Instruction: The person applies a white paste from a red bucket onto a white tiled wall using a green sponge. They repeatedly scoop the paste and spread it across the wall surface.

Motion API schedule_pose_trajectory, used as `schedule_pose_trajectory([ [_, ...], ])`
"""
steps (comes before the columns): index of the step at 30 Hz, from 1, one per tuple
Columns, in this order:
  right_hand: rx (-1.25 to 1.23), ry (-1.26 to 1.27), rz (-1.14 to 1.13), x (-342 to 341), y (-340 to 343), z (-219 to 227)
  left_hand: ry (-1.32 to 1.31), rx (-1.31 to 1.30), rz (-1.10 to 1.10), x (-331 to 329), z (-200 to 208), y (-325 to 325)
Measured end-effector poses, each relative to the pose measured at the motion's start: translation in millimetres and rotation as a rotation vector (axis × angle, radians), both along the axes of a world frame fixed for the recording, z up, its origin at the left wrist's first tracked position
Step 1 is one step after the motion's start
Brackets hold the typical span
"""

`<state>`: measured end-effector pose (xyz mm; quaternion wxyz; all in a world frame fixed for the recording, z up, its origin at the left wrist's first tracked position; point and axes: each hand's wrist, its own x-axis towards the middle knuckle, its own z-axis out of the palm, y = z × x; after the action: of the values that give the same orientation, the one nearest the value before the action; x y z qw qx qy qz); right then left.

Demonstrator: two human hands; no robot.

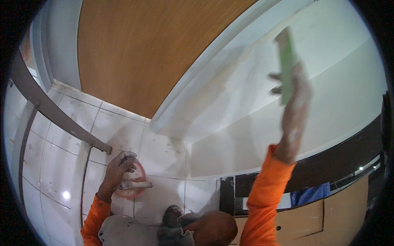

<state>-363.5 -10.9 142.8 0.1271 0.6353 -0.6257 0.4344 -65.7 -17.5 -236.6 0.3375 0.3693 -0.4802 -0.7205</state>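
Note:
My right hand (297,88), blurred and smeared with white, is raised before the pale wall. It is closed around a flat green rectangular block (286,65) with a brownish end, seen nearly edge-on. Low on the left, my left hand (119,170) hangs over a reddish bowl (141,192). Its whitened fingers are curled in, and whatever they might hold is hidden. A white-coated handle (139,185) lies across the bowl, just below this hand.
White floor tiles (162,158) meet the pale wall (230,143) at a corner. A wooden door panel (152,53) rises ahead. Dark metal bars (65,123) stand at left. A dark ledge (328,166), a blue sheet (310,194) and brown panels (301,221) lie at right.

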Motion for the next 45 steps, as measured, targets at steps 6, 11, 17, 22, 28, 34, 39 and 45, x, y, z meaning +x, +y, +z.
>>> schedule_pose_trajectory([
  [6,-0.054,0.333,-0.177,-9.5,-25.9,122.4,0.167,0.040,-0.087,-51.5,20.2,0.6],
  [11,0.054,0.428,-0.254,-11.8,-31.6,149.2,0.187,-0.011,-0.136,-66.5,-4.1,0.9],
  [17,0.101,0.572,-0.353,-6.6,-34.5,139.7,0.132,0.007,-0.114,-48.8,5.2,0.3],
  [22,0.135,0.622,-0.374,3.7,-32.1,112.1,0.020,0.050,-0.103,-33.0,22.8,1.7],
  [28,0.145,0.680,-0.298,-4.1,-40.2,30.4,0.030,-0.014,-0.006,-15.5,-15.4,15.9],
  [34,0.291,0.581,-0.269,19.7,-37.5,-55.1,-0.016,0.119,-0.007,-4.2,-23.4,19.0],
  [39,0.190,0.677,-0.287,16.6,-39.5,-120.1,0.061,0.007,0.007,-0.5,-21.3,24.1],
  [45,0.524,0.454,-0.057,19.5,-23.6,-194.8,-0.024,0.165,0.038,2.8,-19.6,27.9],
])
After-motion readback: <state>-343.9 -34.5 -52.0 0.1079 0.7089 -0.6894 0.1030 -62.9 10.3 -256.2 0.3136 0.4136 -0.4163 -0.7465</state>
